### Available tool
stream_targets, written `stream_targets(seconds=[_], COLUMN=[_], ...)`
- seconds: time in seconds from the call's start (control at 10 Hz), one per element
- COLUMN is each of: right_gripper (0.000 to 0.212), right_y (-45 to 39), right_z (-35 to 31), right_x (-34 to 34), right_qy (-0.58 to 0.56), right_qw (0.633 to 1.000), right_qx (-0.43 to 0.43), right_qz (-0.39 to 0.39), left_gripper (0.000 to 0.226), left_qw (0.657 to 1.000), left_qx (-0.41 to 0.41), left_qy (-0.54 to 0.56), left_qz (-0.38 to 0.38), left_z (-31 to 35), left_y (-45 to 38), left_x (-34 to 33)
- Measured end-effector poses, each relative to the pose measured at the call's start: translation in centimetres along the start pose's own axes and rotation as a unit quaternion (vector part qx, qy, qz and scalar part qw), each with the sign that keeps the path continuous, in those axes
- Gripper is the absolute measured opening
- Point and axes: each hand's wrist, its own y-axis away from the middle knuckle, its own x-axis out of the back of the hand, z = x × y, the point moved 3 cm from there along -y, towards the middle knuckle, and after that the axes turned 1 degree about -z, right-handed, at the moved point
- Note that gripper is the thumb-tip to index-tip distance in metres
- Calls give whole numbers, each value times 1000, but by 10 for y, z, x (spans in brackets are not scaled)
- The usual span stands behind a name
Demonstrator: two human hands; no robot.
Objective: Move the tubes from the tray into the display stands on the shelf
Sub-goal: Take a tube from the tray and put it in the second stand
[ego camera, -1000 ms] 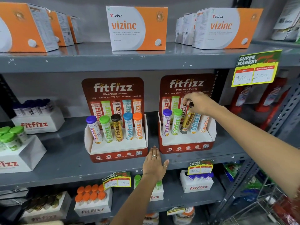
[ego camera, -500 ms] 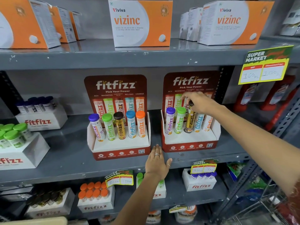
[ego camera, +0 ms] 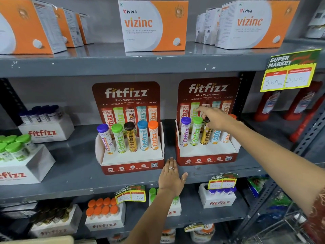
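Two red fitfizz display stands sit on the middle shelf. The left stand [ego camera: 130, 161] holds several upright tubes with purple, green, black, blue and orange caps. The right stand [ego camera: 207, 152] holds a purple-capped tube [ego camera: 185, 132], a green-capped tube [ego camera: 196, 132], a gold black-capped tube [ego camera: 206, 136], a blue one and an orange one. My right hand [ego camera: 216, 118] pinches the black cap of the gold tube, which stands in its slot. My left hand [ego camera: 171, 176] lies flat on the shelf edge between the stands. The tray is out of view.
Orange and white vizinc boxes [ego camera: 154, 25] line the top shelf. White fitfizz boxes of bottles [ego camera: 45, 127] stand at the left and on the lower shelf. Yellow price tags [ego camera: 290, 71] hang from shelf edges. Red bottles stand at the right, beside a metal upright.
My right hand has pushed the gold tube from a tilt down to upright in the right stand's middle slot. My left hand stayed on the shelf edge.
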Motion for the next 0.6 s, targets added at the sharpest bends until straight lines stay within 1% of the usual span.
stream_targets(seconds=[0.1,0.2,0.3,0.4,0.5,0.6], right_gripper=[74,73,71,65,53,37], right_y=[2,3,8,18,29,44], right_z=[3,2,0,-7,-16,-31], right_x=[-4,-5,-2,1,4,3], right_qy=[-8,-10,35,95,100,134], right_qw=[1000,1000,998,991,983,971], right_qx=[-4,-7,-12,-15,2,32], right_qz=[19,18,41,99,154,196], left_gripper=[73,73,72,72,73,71], left_qw=[1000,1000,1000,999,999,1000], left_qx=[1,2,2,0,-5,-20], left_qy=[0,-4,-11,-24,-19,-11], left_qz=[-1,-4,-11,-27,-49,-20], left_z=[0,1,3,5,7,8], left_y=[0,1,3,5,9,22], left_x=[0,2,4,9,14,21])
